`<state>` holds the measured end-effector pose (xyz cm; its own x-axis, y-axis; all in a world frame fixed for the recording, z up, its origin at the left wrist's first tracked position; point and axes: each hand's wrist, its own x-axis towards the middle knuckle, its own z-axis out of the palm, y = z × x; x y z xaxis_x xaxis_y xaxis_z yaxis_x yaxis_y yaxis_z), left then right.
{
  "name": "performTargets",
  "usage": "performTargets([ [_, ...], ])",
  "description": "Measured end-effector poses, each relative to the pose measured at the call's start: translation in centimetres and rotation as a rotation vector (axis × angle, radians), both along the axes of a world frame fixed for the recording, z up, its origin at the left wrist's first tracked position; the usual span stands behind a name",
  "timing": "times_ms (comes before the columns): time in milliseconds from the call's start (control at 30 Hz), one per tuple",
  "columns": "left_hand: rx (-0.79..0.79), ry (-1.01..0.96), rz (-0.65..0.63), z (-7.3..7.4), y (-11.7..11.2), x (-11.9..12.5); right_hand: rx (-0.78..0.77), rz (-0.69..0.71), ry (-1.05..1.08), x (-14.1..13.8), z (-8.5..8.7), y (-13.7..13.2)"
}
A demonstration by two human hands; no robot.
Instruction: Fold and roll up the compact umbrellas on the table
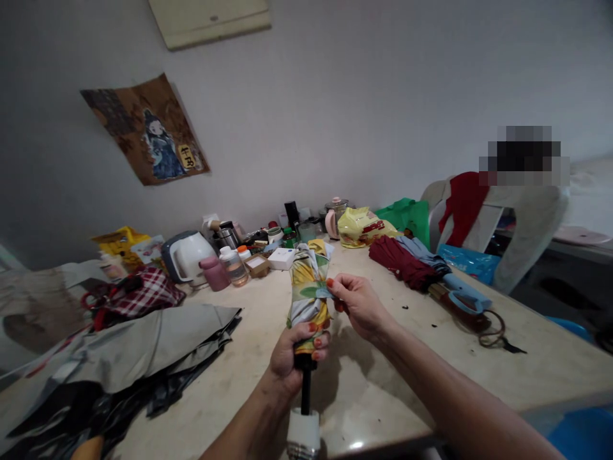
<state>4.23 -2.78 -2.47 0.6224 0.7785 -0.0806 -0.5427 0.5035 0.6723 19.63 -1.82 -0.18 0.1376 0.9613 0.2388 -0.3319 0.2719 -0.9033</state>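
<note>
A folded umbrella (306, 271) with a yellow, white and green pattern points away from me above the table. My left hand (299, 351) is wrapped round its lower canopy, close to the black collar. Below that, a black shaft runs down to a white handle (303, 429). My right hand (357, 303) pinches the umbrella's strap (322, 291) between thumb and fingers at the right side of the canopy. The strap lies across the gathered cloth; whether it is fastened cannot be seen.
On the right lie a dark red umbrella (405, 262) and a light blue umbrella (424, 254). A grey and black umbrella (143, 345) spreads over the left. Behind stand a kettle (191, 259), bottles (234, 267), a white box (281, 258) and a yellow bag (361, 227). A chair (536, 223) stands at right.
</note>
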Motion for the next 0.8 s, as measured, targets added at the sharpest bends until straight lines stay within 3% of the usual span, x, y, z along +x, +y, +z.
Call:
performTargets([
  [267, 0.038, -0.053, -0.066, -0.5, -0.2, -0.2, -0.015, -0.054, -0.057, -0.6, -1.1, 0.2],
  [467, 0.133, -0.107, -0.304, -0.3, -0.3, -0.8, -0.083, 0.006, 0.042, -1.8, -1.5, 0.0],
  [567, 0.060, -0.171, -0.430, -0.4, -0.2, -0.7, -0.086, 0.174, 0.152, -2.3, -1.5, -0.5],
  [667, 0.031, -0.182, -0.475, -1.1, -0.2, -0.3, -0.127, 0.390, 0.196, -2.4, -1.4, -1.1],
  [800, 0.200, 0.017, -0.469, -1.6, 0.1, -0.2, -0.122, 0.236, 0.187, -2.0, -1.2, -1.2],
])
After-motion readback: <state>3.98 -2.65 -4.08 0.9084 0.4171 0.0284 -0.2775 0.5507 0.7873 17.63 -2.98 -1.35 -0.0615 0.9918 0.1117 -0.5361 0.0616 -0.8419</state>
